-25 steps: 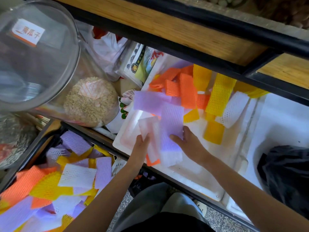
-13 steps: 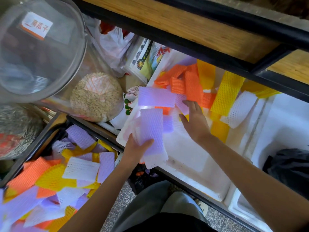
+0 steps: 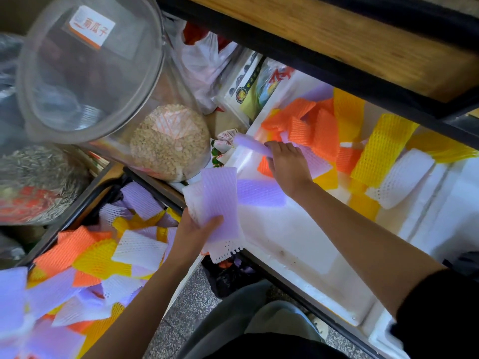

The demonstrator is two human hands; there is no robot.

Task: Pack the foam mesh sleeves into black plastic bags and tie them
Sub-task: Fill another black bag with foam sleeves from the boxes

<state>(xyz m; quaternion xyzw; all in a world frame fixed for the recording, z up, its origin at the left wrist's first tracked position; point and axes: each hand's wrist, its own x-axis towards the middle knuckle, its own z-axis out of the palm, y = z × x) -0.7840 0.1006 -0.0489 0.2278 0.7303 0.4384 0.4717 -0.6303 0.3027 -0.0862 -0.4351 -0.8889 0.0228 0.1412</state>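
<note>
My left hand (image 3: 193, 230) grips the sleeve stack (image 3: 220, 203) beside the foam tray (image 3: 285, 237), keeping them gathered. My right hand (image 3: 289, 168) pinches another purple sleeve (image 3: 252, 145) inside.

Left arm: bare from the left grip (image 3: 193, 229) down to the lower edge of the view.

Right arm: bare from the right grip (image 3: 287, 164) along the whole forearm. Above that a black sleeve (image 3: 440, 314) begins. It is plain and unmarked, and its cuff edge is soft and rounded.

Torso: a black garment (image 3: 259, 347), plain, shows only as a dark band along the bottom edge.

Legs: grey trousers (image 3: 233, 310) in matte fabric with loose folds.

Foot: part of a light-coloured shoe (image 3: 317, 326) shows beside one trouser leg. Its detail is too blurred to report.
</note>
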